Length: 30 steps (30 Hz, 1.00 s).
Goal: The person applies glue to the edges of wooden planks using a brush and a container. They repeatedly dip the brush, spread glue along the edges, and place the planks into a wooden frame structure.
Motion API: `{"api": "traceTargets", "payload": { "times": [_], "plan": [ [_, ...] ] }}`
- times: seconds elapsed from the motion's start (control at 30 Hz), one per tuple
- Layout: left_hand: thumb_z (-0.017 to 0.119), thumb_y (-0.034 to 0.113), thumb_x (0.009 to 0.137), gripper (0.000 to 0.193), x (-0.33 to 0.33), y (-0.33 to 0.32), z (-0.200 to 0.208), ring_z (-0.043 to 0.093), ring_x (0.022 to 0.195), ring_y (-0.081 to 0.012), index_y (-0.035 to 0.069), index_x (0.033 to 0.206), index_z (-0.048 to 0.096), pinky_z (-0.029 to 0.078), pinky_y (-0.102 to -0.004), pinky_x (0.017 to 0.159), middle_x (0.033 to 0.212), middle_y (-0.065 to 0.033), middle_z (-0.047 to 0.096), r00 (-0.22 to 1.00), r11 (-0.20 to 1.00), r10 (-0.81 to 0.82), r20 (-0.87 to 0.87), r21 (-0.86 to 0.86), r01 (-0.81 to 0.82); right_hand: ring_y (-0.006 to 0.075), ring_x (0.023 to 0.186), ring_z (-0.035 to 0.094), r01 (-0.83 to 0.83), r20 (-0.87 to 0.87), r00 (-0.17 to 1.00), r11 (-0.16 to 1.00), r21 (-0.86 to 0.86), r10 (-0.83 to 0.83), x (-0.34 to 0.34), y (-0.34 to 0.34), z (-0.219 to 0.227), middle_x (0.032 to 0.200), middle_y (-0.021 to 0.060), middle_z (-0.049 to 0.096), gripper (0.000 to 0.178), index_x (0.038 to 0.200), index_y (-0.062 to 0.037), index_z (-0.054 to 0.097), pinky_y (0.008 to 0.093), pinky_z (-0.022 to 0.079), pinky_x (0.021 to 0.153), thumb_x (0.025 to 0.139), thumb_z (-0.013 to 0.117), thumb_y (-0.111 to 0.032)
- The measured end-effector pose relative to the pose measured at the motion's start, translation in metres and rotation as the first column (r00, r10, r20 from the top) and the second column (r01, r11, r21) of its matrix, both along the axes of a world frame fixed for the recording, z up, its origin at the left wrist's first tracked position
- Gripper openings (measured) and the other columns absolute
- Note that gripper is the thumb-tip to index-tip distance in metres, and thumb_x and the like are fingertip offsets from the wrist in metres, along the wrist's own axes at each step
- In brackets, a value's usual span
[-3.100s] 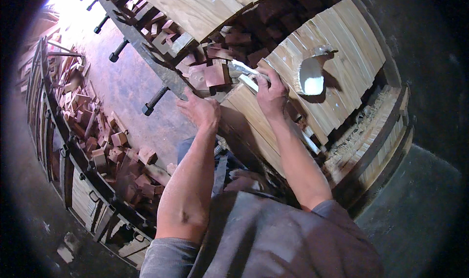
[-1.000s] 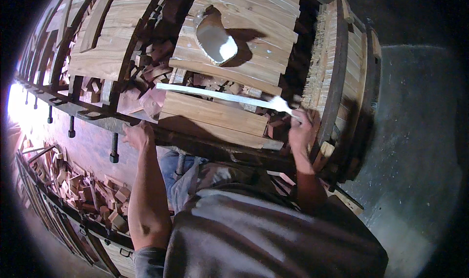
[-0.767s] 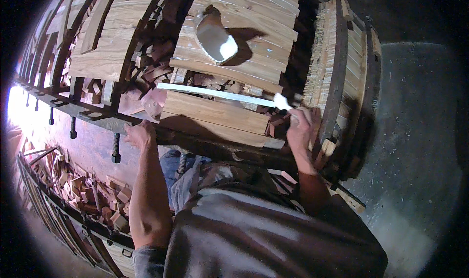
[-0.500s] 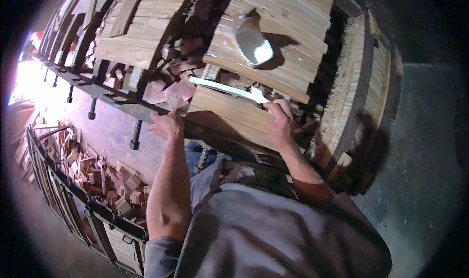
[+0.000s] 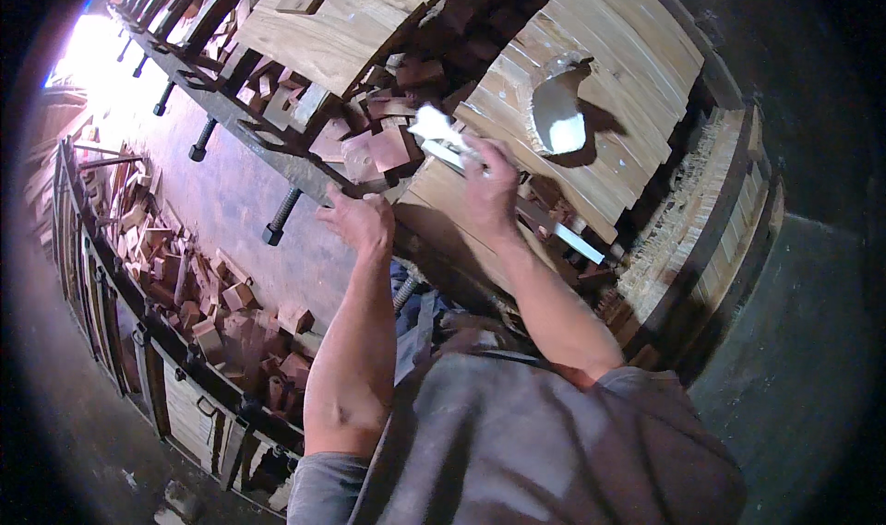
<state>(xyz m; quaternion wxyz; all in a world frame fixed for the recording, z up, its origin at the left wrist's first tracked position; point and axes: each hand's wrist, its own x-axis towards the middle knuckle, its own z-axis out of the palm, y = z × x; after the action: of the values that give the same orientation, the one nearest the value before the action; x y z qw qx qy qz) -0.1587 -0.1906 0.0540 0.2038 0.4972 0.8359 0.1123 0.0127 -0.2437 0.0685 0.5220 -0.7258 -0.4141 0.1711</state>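
Your right hand (image 5: 491,185) was closed around a long, flat, pale strip with a white end (image 5: 434,124), gripping it partway along so that the white end poked up past your fingers toward the heap of small reddish-brown wood offcuts (image 5: 378,128). The strip's other end ran down and right, lying against the edge of the pale glued-up panel of narrow wooden slats (image 5: 628,91). A shallow white bowl (image 5: 558,124) sat on that panel, near your right hand but apart from it. Your left hand (image 5: 358,219) rested with its fingers curled at the dark metal clamp bar (image 5: 268,133); whether it truly gripped the bar, I cannot tell. Black threaded screws (image 5: 280,219) stuck out from the bar. More reddish offcuts (image 5: 231,313) lay piled on the floor to your left.
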Motion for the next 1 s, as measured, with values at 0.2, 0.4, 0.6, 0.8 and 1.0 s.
{"api": "traceTargets", "payload": {
  "times": [0.2, 0.4, 0.6, 0.8, 1.0],
  "plan": [
    [0.064, 0.013, 0.074, 0.067, 0.002, 0.002, -0.010, 0.054, 0.106, -0.0440, 0.003, 0.137, 0.044, 0.045, -0.0445, 0.093, 0.124, -0.0284, 0.040, 1.000, 1.000, 0.001, -0.008, -0.006, -0.001, 0.0205, 0.096, 0.061, 0.257, 0.011, 0.966, 0.965, -0.043, -0.257, 0.071, -0.067, 0.038, 0.101, 0.0107, 0.066, 0.021, 0.109, -0.0024, 0.065, 0.0341, 0.048, 0.086, 0.089, 0.061, -0.007],
    [0.066, 0.010, 0.070, 0.068, -0.016, 0.005, -0.036, 0.051, 0.108, -0.0467, 0.002, 0.134, 0.046, 0.044, -0.0462, 0.095, 0.123, -0.0311, 0.041, 0.989, 0.997, 0.017, 0.149, 0.067, -0.027, 0.0230, 0.094, 0.064, 0.374, 0.092, 0.926, 0.922, -0.105, -0.365, 0.110, -0.078, 0.021, 0.103, 0.0126, 0.068, 0.023, 0.108, -0.0043, 0.066, 0.0333, 0.048, 0.086, 0.086, 0.060, -0.003],
    [0.065, 0.015, 0.071, 0.064, -0.002, 0.004, -0.008, 0.052, 0.107, -0.0466, 0.000, 0.130, 0.048, 0.044, -0.0462, 0.094, 0.119, -0.0322, 0.043, 0.998, 0.998, -0.041, 0.043, -0.054, 0.043, 0.0310, 0.114, 0.056, 0.316, 0.235, 0.933, 0.932, -0.178, -0.271, 0.127, -0.061, 0.004, 0.119, 0.0174, 0.062, 0.032, 0.110, -0.0049, 0.069, 0.0384, 0.042, 0.100, 0.080, 0.058, 0.003],
    [0.068, 0.014, 0.071, 0.064, -0.010, 0.002, -0.030, 0.049, 0.112, -0.0459, 0.000, 0.131, 0.048, 0.042, -0.0461, 0.097, 0.121, -0.0297, 0.042, 0.994, 0.999, 0.010, 0.112, 0.033, -0.014, 0.0302, 0.118, 0.056, 0.421, 0.173, 0.907, 0.857, -0.296, -0.385, 0.140, -0.120, 0.004, 0.125, 0.0202, 0.057, 0.042, 0.123, 0.0033, 0.057, 0.0390, 0.046, 0.098, 0.080, 0.058, 0.003],
    [0.071, 0.014, 0.070, 0.070, 0.001, 0.004, -0.001, 0.047, 0.114, -0.0456, 0.001, 0.134, 0.045, 0.042, -0.0463, 0.098, 0.122, -0.0290, 0.040, 0.999, 0.998, 0.003, 0.049, -0.064, 0.000, 0.0292, 0.116, 0.057, 0.450, 0.124, 0.890, 0.795, -0.407, -0.440, 0.148, -0.169, -0.007, 0.124, 0.0194, 0.057, 0.036, 0.120, 0.0052, 0.058, 0.0366, 0.047, 0.097, 0.084, 0.054, 0.005]
  ]
}}
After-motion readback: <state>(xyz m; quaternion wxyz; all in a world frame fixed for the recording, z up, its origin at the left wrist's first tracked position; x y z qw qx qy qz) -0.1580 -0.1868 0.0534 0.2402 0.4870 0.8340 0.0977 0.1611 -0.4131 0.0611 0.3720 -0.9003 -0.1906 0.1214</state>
